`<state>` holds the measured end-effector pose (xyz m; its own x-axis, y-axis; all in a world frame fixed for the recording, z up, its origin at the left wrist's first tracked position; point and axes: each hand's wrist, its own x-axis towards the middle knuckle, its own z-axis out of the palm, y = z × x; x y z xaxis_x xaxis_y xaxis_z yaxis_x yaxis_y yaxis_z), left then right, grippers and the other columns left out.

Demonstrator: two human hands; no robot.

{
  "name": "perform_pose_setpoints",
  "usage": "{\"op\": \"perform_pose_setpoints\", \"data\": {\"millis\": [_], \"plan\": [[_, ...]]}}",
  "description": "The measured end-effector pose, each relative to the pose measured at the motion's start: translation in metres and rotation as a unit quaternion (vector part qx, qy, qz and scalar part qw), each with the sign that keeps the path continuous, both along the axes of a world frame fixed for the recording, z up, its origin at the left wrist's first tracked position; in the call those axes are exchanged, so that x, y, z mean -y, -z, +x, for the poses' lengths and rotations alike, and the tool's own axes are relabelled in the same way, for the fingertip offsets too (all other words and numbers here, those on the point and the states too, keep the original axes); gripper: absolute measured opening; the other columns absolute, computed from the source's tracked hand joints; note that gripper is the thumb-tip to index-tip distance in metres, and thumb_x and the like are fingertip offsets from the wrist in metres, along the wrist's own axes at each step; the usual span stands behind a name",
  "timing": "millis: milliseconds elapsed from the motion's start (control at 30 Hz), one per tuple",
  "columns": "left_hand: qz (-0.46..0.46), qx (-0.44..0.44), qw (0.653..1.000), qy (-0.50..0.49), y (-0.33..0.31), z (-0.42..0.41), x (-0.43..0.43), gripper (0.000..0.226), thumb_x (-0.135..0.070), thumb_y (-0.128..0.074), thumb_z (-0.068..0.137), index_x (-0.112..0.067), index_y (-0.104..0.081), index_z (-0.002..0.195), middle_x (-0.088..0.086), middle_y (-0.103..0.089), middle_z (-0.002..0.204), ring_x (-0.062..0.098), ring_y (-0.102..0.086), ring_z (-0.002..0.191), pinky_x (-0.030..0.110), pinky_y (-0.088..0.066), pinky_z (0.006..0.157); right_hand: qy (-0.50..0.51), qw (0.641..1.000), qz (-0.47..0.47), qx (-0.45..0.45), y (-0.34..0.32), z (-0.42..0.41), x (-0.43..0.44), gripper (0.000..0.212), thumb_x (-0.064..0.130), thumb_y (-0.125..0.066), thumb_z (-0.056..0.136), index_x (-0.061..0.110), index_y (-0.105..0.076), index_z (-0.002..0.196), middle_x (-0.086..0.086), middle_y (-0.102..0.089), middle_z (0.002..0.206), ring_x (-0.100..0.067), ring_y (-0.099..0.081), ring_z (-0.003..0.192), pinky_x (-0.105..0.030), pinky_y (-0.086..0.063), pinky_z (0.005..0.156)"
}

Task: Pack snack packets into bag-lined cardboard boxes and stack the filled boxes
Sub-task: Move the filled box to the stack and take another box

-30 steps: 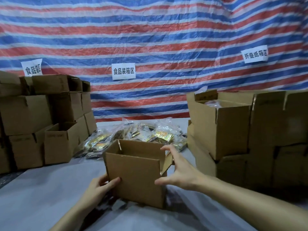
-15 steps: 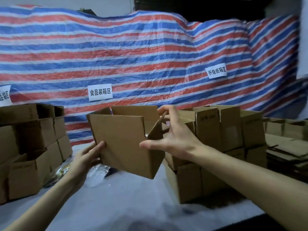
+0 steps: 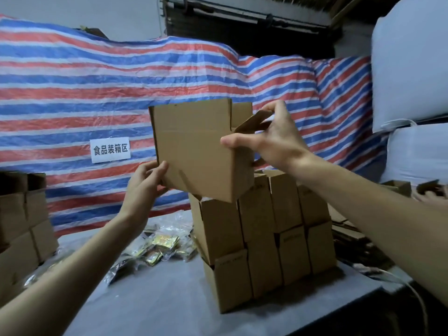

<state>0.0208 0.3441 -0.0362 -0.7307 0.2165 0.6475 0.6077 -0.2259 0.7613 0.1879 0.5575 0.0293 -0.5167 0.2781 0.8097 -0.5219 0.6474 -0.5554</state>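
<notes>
Stacking step by the looks of it: left hand (image 3: pixel 145 183) and right hand (image 3: pixel 274 139) both grip the cardboard box (image 3: pixel 194 151) mid-frame, held above the stack (image 3: pixel 261 234), so next it probably needs lowering squarely on top.

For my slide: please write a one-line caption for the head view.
Left hand and right hand hold an open cardboard box above the box stack; snack packets lie on the table.

**Materials and Surface Finish**

The held box (image 3: pixel 194 151) and the right stack (image 3: pixel 261 238) are matt brown cardboard. The snack packets (image 3: pixel 162 243) are glossy clear plastic with shiny gold contents. The desk (image 3: pixel 157 299) is smooth matt grey. The far tarp (image 3: pixel 97 93) is crinkled woven plastic; its label (image 3: pixel 110 150) is white paper.
</notes>
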Motion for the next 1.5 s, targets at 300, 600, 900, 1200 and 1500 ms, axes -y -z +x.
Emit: {"op": "perform_pose_setpoints", "data": {"millis": [300,600,900,1200,1500], "plan": [[-0.048,0.092,0.993,0.054,-0.081,-0.038,-0.040,0.074,-0.054,-0.072,0.080,-0.016,-0.050,0.140,0.013,-0.060,0.132,0.031,-0.064,0.116,0.040,-0.060,0.089,0.032,0.999,0.019,0.006,-0.058,-0.046,-0.029,0.065,0.051,-0.087,0.070,0.026,-0.055,0.121,0.003,-0.064,0.119,-0.015,-0.061,0.112,-0.029,-0.060,0.085],[-0.063,0.041,0.995,0.062,-0.141,-0.114,-0.081,0.104,-0.047,-0.088,0.056,-0.009,-0.046,0.143,0.013,-0.064,0.129,0.028,-0.069,0.109,0.035,-0.062,0.075,0.018,0.969,0.160,0.189,-0.121,-0.092,-0.062,0.053,0.045,-0.081,0.047,0.026,-0.071,0.096,0.003,-0.075,0.098,-0.016,-0.075,0.081,-0.026,-0.062,0.064],[-0.330,-0.095,0.939,-0.024,-0.103,-0.185,-0.115,0.073,-0.080,-0.064,0.064,-0.024,-0.069,0.111,-0.006,-0.064,0.115,0.007,-0.061,0.102,0.027,-0.048,0.081,0.131,0.974,0.116,0.146,-0.134,-0.178,-0.102,0.061,0.047,-0.089,0.047,0.016,-0.066,0.094,-0.003,-0.072,0.091,-0.018,-0.072,0.071,-0.024,-0.058,0.048],[-0.572,-0.087,0.816,0.008,-0.029,-0.232,-0.134,0.040,-0.033,-0.079,0.087,-0.003,-0.070,0.112,0.018,-0.073,0.110,0.029,-0.070,0.098,0.035,-0.055,0.087,0.189,0.950,0.132,0.210,-0.085,-0.301,-0.132,0.054,0.046,-0.094,0.060,0.007,-0.074,0.094,-0.005,-0.073,0.086,-0.019,-0.070,0.073,-0.033,-0.062,0.060],[-0.567,-0.122,0.815,-0.003,-0.025,-0.249,-0.142,0.022,-0.039,-0.082,0.082,-0.023,-0.068,0.086,-0.009,-0.066,0.077,0.005,-0.061,0.067,0.014,-0.043,0.056,0.189,0.897,0.239,0.321,-0.028,-0.370,-0.133,0.045,0.046,-0.093,0.064,0.012,-0.065,0.077,-0.005,-0.068,0.074,-0.021,-0.069,0.067,-0.029,-0.054,0.047]]}}
